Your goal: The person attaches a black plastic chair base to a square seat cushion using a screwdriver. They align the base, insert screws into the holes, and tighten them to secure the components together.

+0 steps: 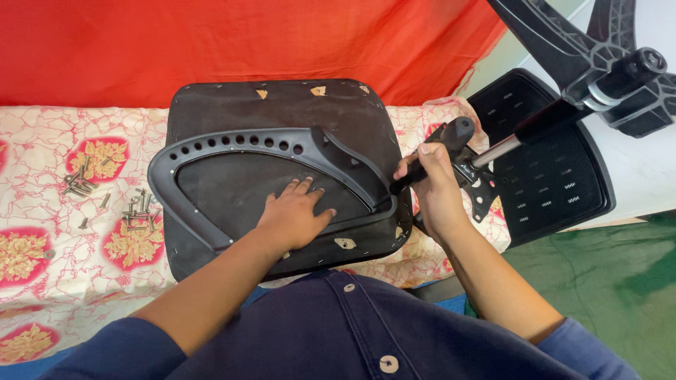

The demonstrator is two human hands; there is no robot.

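A black chair seat lies upside down on the patterned cloth. A black plastic armrest frame with a row of holes rests on top of it. My left hand presses flat, fingers spread, on the seat inside the frame's loop. My right hand grips a black-handled tool, whose tip meets the frame's right end at the seat's edge.
Several loose bolts and more screws lie on the cloth at the left. A black perforated chair back, a gas-lift cylinder and a star base sit at the right. Red fabric hangs behind.
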